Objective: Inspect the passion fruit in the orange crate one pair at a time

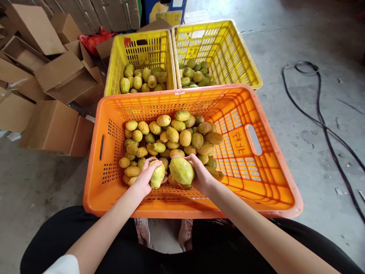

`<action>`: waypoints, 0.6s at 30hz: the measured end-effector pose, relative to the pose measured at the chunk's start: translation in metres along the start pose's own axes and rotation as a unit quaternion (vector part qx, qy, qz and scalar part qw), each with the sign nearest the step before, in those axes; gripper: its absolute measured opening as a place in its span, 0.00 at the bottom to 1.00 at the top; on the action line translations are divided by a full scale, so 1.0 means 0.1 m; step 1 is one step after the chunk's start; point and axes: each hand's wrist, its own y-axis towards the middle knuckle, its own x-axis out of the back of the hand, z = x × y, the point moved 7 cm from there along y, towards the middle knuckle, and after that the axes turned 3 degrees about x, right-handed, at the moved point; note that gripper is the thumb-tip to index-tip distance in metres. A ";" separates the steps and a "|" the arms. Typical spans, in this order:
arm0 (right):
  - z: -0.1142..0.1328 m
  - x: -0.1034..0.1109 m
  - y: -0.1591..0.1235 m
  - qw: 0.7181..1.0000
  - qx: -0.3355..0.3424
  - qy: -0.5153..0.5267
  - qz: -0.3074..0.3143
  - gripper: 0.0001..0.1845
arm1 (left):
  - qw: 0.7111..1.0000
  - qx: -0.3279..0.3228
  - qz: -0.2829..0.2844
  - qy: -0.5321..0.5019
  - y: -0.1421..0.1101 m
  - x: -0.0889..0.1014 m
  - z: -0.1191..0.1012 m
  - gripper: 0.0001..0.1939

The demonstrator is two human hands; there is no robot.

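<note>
While both hands are occupied above the near part of the orange crate [182, 213], one yellow-green fruit is gripped in each. By the left hand [145, 178], the narrower fruit [157, 176] is wrapped along its side and held upright, with its tapered end pointed down. By the right hand [202, 176], the rounder fruit [181, 171] is cradled from its outer side, its near face left uncovered. The two are held side by side with a gap between them, over the loose fruit [172, 134] that is heaped in the crate.

From their plump shape and smooth, faintly ridged skin, a firm but bruisable body is suggested, so a light, spread grip seems better suited than a pinch. More weight is probably carried by the rounder one, which is best supported around its widest part, with the palm set beneath. The narrower one can be taken around its middle; if it is grasped only by the tapered end, it could be lost from the fingers. Some slip is to be expected on the rounded skin, and marks could be left if either is dropped onto the heap.
</note>
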 end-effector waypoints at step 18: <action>-0.07 -0.09 0.00 0.990 0.046 -0.107 0.083 0.18 | 1.000 0.006 -0.008 0.009 -0.02 -0.02 0.02 0.11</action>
